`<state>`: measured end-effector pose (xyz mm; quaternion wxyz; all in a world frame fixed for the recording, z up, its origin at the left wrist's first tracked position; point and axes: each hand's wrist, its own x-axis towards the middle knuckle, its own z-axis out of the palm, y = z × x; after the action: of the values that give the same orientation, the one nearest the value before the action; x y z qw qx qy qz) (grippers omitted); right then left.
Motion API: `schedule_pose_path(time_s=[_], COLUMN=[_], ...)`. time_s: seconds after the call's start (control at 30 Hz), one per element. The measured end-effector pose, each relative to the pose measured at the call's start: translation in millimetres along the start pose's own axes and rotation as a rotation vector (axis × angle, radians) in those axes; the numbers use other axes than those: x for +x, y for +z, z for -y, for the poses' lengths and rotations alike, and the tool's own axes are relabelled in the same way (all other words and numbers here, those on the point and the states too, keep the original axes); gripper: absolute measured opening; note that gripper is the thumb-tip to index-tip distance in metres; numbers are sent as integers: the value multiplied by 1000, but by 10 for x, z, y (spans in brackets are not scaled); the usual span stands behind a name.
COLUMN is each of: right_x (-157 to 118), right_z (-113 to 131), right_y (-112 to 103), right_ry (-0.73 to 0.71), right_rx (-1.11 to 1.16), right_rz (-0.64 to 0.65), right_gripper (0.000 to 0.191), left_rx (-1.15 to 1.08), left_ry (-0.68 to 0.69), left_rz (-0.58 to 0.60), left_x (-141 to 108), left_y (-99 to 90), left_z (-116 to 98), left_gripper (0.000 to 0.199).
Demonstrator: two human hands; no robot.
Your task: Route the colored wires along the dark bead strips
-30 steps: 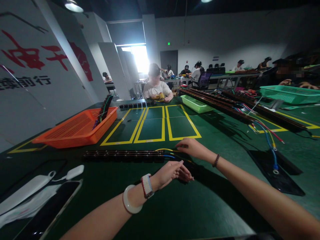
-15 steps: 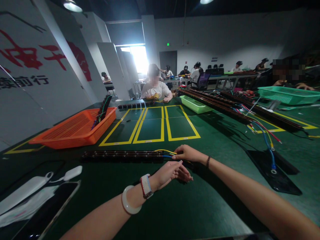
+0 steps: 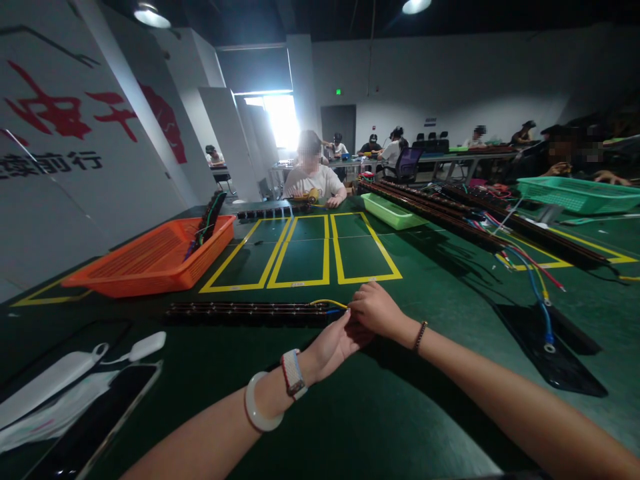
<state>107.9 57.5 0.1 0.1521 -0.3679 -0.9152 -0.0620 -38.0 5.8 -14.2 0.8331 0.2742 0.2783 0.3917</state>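
A long black strip bundle (image 3: pixel 245 311) lies crosswise on the green table, with a yellow wire (image 3: pixel 325 303) and a blue wire (image 3: pixel 336 311) leaving its right end. My right hand (image 3: pixel 379 309), a beaded bracelet on its wrist, is closed over the far ends of these wires. Just below it, my left hand (image 3: pixel 334 343) is turned palm up, wearing a watch and a pale bangle. Its thumb meets the right fingers, and its other fingers curl in under the right hand. Whatever sits between the two hands is hidden.
An orange basket (image 3: pixel 145 280) with a wired strip stands left. White items (image 3: pixel 50 380) lie near left. Longer black strips (image 3: pixel 435 210) with loose wires cross a green basket (image 3: pixel 393 217) at right, near a black phone-like slab (image 3: pixel 560 363). A person (image 3: pixel 315 177) sits opposite.
My right hand has curled its fingers in and rolled over the wire ends. My left hand has moved up against it, thumb now touching. The strip bundle stays in place.
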Motion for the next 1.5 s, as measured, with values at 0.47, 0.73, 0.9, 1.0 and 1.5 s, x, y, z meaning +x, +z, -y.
schedule_pose_path(time_s=[0.47, 0.73, 0.9, 1.0, 1.5], right_x=[-100, -115, -57, -59, -121], right_z=[302, 260, 147, 189, 240], right_y=[-5, -182, -479, -540, -382], right_ry=[-254, -242, -144, -123, -10], right_rx=[-374, -244, -57, -53, -208], right_rz=[-20, 55, 55, 118, 210], right_gripper=[26, 23, 24, 23, 6], left_rx=[-219, -148, -155, -154, -217], left_ry=[142, 110, 112, 114, 79], left_rz=[-239, -171, -105, -139, -143], left_x=[60, 95, 72, 72, 83], left_y=[-38, -123, -112, -132, -121], left_z=[-4, 42, 26, 24, 34], left_gripper=[16, 17, 27, 24, 27])
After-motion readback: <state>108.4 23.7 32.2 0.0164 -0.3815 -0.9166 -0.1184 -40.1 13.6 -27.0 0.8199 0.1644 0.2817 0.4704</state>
